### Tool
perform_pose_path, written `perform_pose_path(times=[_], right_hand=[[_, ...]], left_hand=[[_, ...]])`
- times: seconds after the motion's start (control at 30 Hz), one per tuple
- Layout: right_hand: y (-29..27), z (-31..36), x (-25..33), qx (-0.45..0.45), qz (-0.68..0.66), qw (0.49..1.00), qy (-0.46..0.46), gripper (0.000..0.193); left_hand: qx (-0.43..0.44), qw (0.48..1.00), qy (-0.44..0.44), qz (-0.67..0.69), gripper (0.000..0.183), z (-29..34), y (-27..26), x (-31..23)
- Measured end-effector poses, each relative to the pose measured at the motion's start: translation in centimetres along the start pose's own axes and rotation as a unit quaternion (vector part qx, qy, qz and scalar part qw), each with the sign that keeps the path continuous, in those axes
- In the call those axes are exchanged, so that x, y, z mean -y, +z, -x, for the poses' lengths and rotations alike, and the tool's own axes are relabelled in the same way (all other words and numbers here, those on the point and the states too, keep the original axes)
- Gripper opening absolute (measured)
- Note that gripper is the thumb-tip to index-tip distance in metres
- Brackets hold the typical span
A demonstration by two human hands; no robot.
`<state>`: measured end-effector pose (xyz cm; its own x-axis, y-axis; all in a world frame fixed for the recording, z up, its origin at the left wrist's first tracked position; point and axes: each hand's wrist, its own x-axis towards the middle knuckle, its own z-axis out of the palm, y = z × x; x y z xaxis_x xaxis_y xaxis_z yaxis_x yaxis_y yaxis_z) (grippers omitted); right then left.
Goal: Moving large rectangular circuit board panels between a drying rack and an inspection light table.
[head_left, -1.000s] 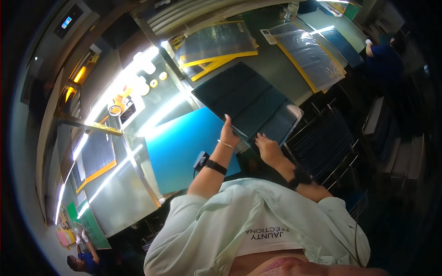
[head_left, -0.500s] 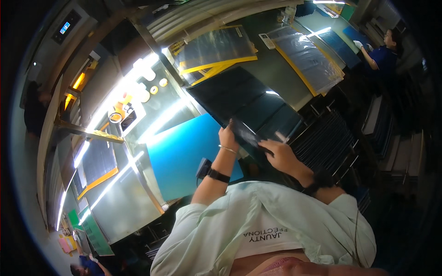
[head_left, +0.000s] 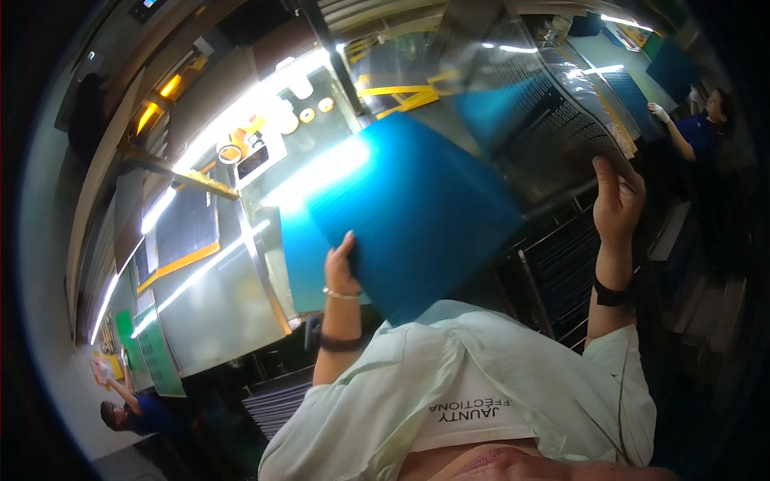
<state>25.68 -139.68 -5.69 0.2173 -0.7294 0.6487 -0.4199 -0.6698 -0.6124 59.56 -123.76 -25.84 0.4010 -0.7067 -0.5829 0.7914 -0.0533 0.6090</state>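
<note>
My left hand (head_left: 342,268) is closed on the left edge of a blue sheet (head_left: 417,216), thumb on top, holding it tilted in front of me. Up at the right, my right hand (head_left: 618,200) pinches the near corner of a dark, see-through film (head_left: 553,128). The film is raised, curved and partly smeared by motion; its far end reaches over the table. Whether it still touches the blue sheet I cannot tell. A second blue sheet (head_left: 301,268) lies flat on the table, partly under the held one.
Tape rolls (head_left: 230,153) sit under a bright lamp at the back left. Yellow-edged sheets (head_left: 401,98) lie behind. A metal rack (head_left: 561,276) stands at the right. Co-workers are at the far right (head_left: 706,132) and lower left (head_left: 132,413). A metal post (head_left: 333,60) rises from the table.
My right hand has swung up and to the right with the film. My left hand has moved left and down, and the held sheet now shows a blue face instead of a dark one.
</note>
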Motion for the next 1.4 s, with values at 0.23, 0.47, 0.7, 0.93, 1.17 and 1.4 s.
perform_pose_path(times=[0.23, 0.47, 0.7, 0.93, 1.17, 1.4], right_hand=[[9.7, 0.2, 4.4, 0.266, -0.147, 0.913, -0.271, 0.034], [22.5, 15.9, -4.1, 0.398, -0.115, 0.881, -0.229, 0.041], [23.3, 23.3, -8.4, 0.553, -0.097, 0.786, -0.258, 0.035], [21.5, 22.9, -6.8, 0.544, -0.011, 0.811, -0.213, 0.042], [7.9, 20.1, -14.5, 0.164, -0.444, 0.705, 0.528, 0.052], [-3.1, 18.1, -9.6, 0.127, -0.334, 0.764, 0.537, 0.052]], left_hand=[[-0.229, 0.935, 0.253, -0.094, 0.033, 14.8, -17.2, -6.3], [-0.416, 0.832, 0.367, -0.035, 0.05, 29.6, -25.4, -7.5], [-0.409, 0.814, 0.411, 0.011, 0.051, 27.3, -23.8, -8.5], [-0.162, 0.933, 0.32, -0.041, 0.037, 9.4, -21.2, -8.3], [0.098, 0.989, 0.087, -0.062, 0.019, -1.3, -4.6, -4.9], [0.279, 0.938, -0.123, -0.164, 0.024, -7.8, 8.5, 5.1]])
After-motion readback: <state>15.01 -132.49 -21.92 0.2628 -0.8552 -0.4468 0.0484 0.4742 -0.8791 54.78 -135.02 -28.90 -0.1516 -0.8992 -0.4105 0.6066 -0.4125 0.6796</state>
